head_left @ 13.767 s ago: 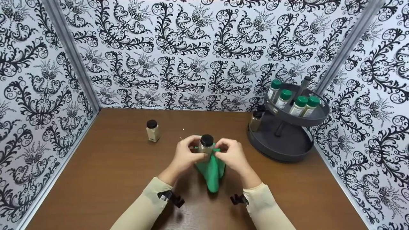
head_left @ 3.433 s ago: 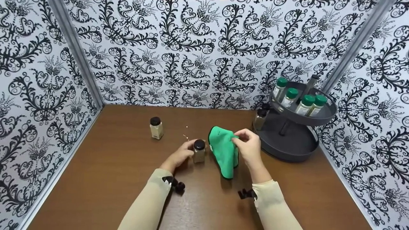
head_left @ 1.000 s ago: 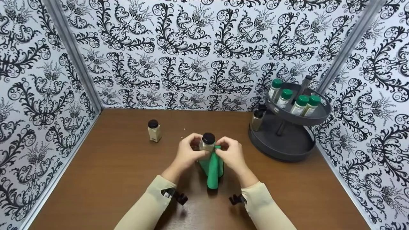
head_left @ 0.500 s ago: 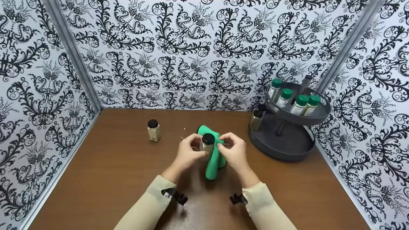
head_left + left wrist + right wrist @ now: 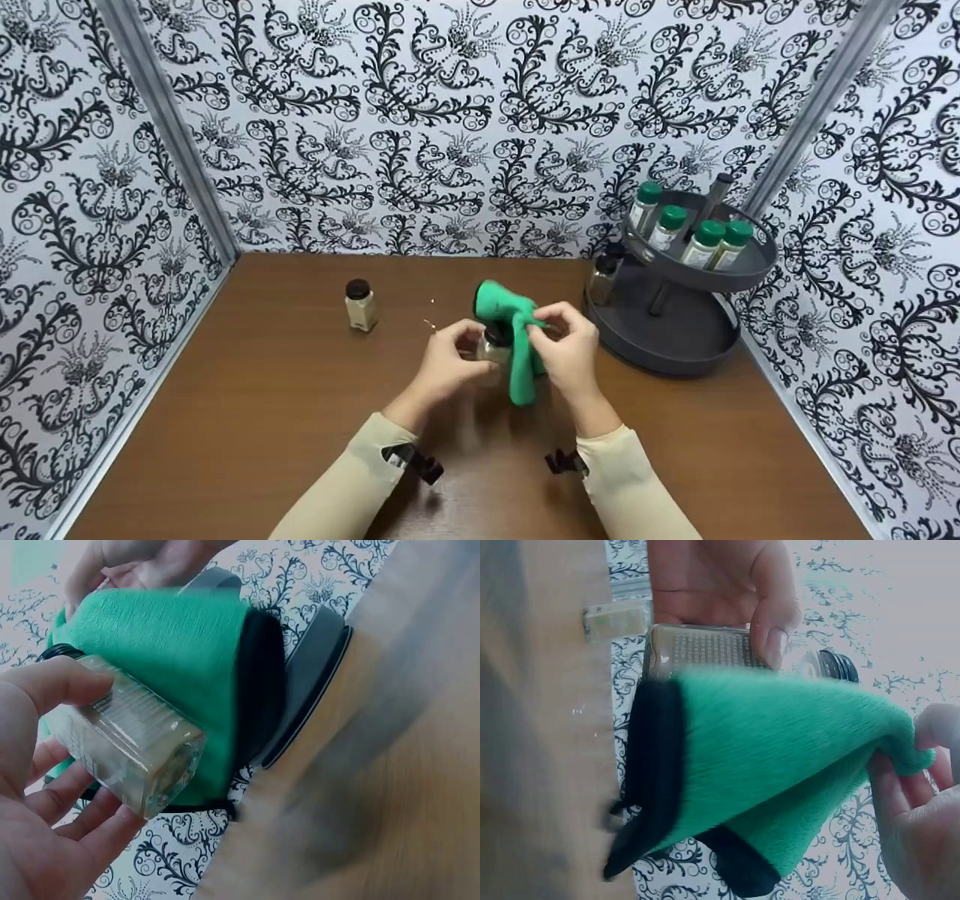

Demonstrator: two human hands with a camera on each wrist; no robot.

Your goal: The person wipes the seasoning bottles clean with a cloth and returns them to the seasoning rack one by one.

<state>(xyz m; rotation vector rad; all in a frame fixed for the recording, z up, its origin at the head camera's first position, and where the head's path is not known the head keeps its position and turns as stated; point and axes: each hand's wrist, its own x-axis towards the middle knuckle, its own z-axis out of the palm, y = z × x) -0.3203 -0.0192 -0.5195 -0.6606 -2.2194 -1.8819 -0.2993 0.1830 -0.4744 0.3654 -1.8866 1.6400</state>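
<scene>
The green cloth [image 5: 523, 384] has just swung right, and it now partly hides the jar's cap [image 5: 840, 666]. The left hand [image 5: 448, 361] grips the jar [image 5: 142, 736] left of the cloth; the right hand [image 5: 570, 349] pinches a gathered end. The jar still has both hands busy; whether cloth touches glass, I can't quite tell.

A person's left hand [image 5: 448, 364] grips a black-capped jar [image 5: 492, 351] near the center of the frame as the right hand [image 5: 568, 349] pinches a green cloth [image 5: 521, 364] just beside it. A second jar [image 5: 361, 309] stands left of center; at right, a two-tier rack [image 5: 664, 349] holds green-capped bottles [image 5: 665, 231] on its upper level.
</scene>
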